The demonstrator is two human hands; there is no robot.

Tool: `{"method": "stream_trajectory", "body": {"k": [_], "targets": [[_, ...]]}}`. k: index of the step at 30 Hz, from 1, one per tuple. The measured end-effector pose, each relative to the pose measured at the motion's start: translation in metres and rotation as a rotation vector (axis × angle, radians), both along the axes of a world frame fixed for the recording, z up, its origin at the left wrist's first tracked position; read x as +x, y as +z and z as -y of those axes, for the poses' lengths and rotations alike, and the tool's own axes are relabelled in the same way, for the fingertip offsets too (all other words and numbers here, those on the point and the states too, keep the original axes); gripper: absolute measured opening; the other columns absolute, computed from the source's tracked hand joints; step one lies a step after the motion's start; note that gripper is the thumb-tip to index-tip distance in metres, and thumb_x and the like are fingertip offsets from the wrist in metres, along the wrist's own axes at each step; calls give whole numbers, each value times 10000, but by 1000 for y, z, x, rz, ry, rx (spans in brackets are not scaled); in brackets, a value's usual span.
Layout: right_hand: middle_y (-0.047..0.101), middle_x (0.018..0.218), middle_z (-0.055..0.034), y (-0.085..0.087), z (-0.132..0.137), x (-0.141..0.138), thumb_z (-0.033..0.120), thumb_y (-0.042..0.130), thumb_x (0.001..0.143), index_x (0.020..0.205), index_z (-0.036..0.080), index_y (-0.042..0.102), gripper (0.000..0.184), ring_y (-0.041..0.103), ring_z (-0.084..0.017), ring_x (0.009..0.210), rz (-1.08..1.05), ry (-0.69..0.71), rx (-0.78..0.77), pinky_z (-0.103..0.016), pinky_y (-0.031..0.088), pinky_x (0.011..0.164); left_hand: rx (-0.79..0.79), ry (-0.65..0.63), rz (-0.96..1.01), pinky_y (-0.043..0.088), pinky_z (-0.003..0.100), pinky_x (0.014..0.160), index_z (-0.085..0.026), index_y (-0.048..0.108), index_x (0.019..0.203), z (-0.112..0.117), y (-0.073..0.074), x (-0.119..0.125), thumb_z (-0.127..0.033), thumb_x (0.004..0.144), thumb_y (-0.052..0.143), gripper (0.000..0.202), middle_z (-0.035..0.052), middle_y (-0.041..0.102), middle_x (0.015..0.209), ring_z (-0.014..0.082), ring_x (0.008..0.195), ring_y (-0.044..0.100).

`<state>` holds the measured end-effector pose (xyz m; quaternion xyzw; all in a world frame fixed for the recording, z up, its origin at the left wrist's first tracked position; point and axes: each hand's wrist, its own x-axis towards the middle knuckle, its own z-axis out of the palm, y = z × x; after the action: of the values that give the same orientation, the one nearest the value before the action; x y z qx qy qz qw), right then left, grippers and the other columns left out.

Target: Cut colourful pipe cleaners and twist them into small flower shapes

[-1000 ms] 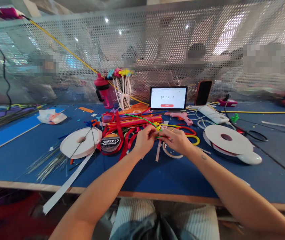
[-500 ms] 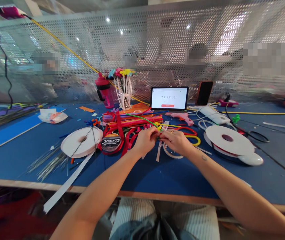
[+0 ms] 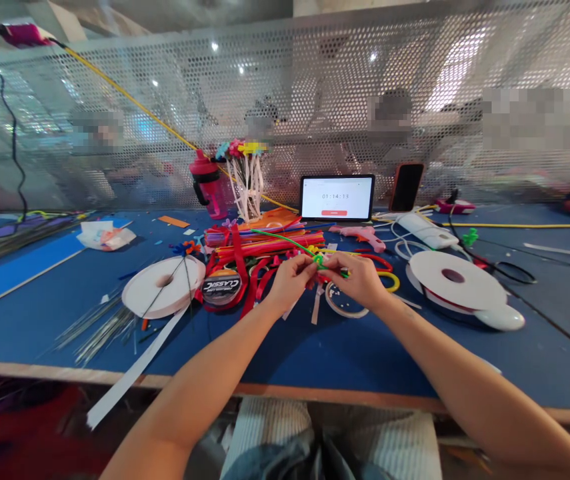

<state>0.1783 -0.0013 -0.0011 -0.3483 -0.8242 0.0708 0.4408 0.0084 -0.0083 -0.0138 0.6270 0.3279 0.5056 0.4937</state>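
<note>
A green pipe cleaner [image 3: 285,238] is pinched between my two hands, its long free end reaching up and left over the bundle of pipe cleaners [image 3: 265,248]. Part of it is bent into small loops at the fingertips. My left hand [image 3: 292,280] is closed on it from the left, and my right hand [image 3: 357,279] is closed on it from the right. Beneath and beside the right hand lie a roll of tape [image 3: 345,312] and scissors with a yellow handle [image 3: 391,281]. A ribbon spool labelled CLASSIC [image 3: 222,288] rests left of the left hand.
White ribbon spools stand at left [image 3: 139,290] and right [image 3: 457,277]. Behind are a tablet [image 3: 335,198], a phone [image 3: 407,188], a pink bottle [image 3: 208,187], a bunch of pipe-cleaner flowers [image 3: 247,177] and a pink glue gun [image 3: 359,236]. Loose wires [image 3: 109,333] lie at left.
The green pipe cleaner's looped part now shows between the fingertips, where the fingers covered it before. My right hand has shifted slightly right, widening the gap between the hands.
</note>
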Motion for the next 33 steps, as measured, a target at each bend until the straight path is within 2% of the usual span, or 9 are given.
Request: {"method": "stream_trajectory", "body": {"k": [4,6,10,17,24,27,30,33], "targets": [[609,717,-5,2,-3,1,355,581,815,849,194,565,166,571,-125,625,-243,202,-389,-245,447,573,-95,-68,82,362,217,496,-140,539,699,3,4,1,-426,747,618,300,-9,543,570,83,492,468],[617,753,-6,1,-5,1,358,591,811,914,196,569,194,580,-122,667,-362,265,-504,-239,455,595,-116,-102,83,363,216,486,-138,539,685,6,7,1,-420,745,621,300,-6,553,569,81,481,469],[617,750,-1,-5,-6,-4,342,662,760,850,181,585,200,590,-116,693,-493,383,-629,-244,471,649,-126,-141,81,371,211,487,-134,529,661,9,8,2,-413,744,625,306,-11,550,558,73,478,470],[543,629,40,-11,-2,-11,379,667,751,737,185,481,269,552,-101,538,-663,517,-792,-254,473,530,-97,-169,69,372,216,497,-131,556,701,12,6,4,-423,749,619,302,-12,544,558,72,489,463],[504,622,48,-14,-4,-12,332,690,734,713,181,482,258,507,-80,537,-691,464,-750,-213,442,505,-85,-155,68,372,214,505,-128,568,728,13,5,6,-420,758,612,297,-11,545,561,74,501,467],[541,670,29,-12,-4,-12,348,641,778,778,181,524,204,534,-93,581,-637,422,-687,-228,455,549,-100,-141,88,376,213,506,-131,551,715,13,6,7,-415,759,610,294,-14,545,567,71,498,464],[591,765,-6,-5,-2,-7,390,519,858,897,188,564,211,567,-112,669,-531,305,-521,-239,463,607,-115,-90,138,374,207,501,-136,526,701,13,7,7,-403,766,602,285,-17,544,570,65,492,464],[624,779,-21,4,0,0,382,573,824,918,192,586,213,581,-135,689,-264,181,-276,-259,461,633,-139,-38,177,359,202,477,-141,512,691,13,9,7,-396,747,619,282,-18,544,556,65,479,459]]}}
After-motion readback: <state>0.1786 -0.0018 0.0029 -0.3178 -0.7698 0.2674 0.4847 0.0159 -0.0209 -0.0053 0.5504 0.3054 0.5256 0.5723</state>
